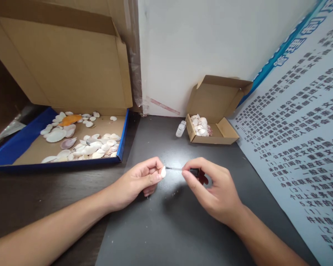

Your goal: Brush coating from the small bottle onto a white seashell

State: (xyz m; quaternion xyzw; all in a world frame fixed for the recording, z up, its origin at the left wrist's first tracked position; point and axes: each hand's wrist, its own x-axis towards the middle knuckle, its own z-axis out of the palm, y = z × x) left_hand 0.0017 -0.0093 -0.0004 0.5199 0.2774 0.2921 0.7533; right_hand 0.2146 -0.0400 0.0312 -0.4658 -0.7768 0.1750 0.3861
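Between the thumb and fingers of my left hand (145,177) is a small white seashell (163,172). My right hand (215,188) pinches a thin brush (173,169) with a black cap (194,172) for a handle, partly hidden by the fingers. The brush's dark tip points left and is at the shell's edge; whether it touches cannot be made out. Beyond both hands, a small uncapped bottle (180,129) stands on the dark grey mat (152,144).
At the left, an open blue-edged cardboard box (123,136) holds many shells, among them an orange one (70,119). A smaller open carton (216,140) with white shells stands back right. A printed poster (299,147) borders the right side; a white panel (211,37) rises behind.
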